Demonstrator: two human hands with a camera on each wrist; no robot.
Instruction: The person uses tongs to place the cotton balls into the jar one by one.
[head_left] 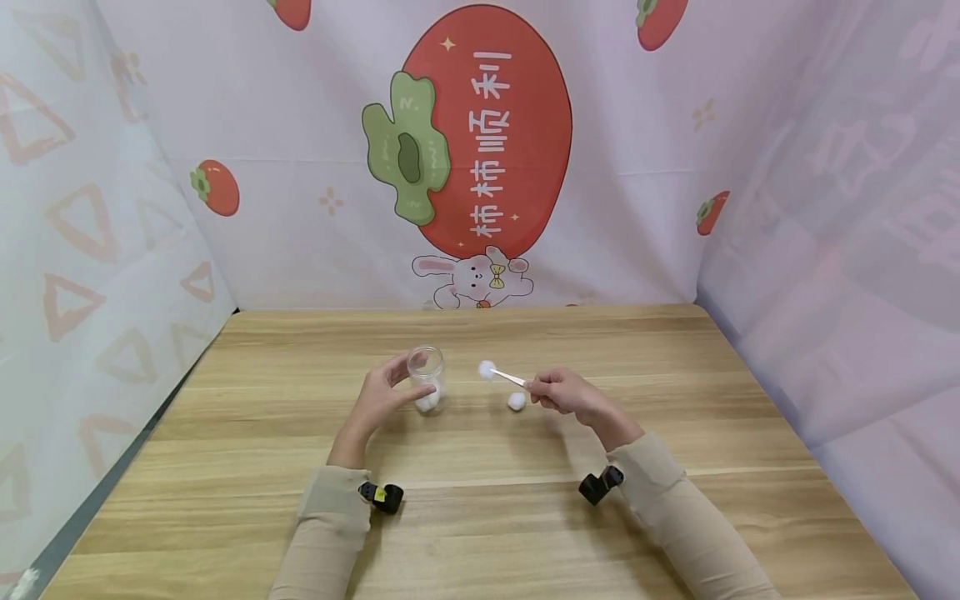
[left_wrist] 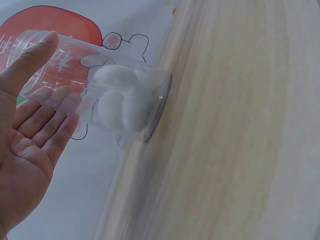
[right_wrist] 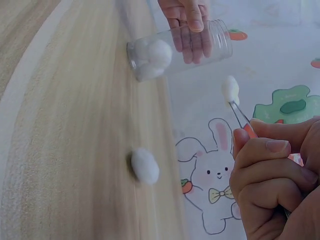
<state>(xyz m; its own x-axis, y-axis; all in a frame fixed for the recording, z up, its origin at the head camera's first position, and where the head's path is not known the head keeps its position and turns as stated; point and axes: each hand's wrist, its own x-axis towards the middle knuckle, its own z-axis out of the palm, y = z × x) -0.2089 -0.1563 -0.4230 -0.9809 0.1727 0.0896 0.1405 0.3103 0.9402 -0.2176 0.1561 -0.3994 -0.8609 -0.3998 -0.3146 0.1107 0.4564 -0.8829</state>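
My left hand (head_left: 381,398) grips a clear, lidless jar (head_left: 426,363) near its mouth, thumb on one side and fingers on the other. The jar stands upright on the table, and several white cotton balls (left_wrist: 125,100) lie at its bottom. In my right hand (head_left: 567,393) a pair of tweezers (head_left: 510,377) is held between thumb and fingers. Their tips pinch one cotton ball (right_wrist: 230,90), raised above the table to the right of the jar. Another cotton ball (head_left: 517,402) rests on the wood below the tweezers.
The wooden table (head_left: 480,517) carries all of this. A printed cloth (head_left: 300,100) with persimmons and a rabbit hangs behind its far edge, with further cloth at both sides. Small black cameras (head_left: 386,497) are strapped to both wrists.
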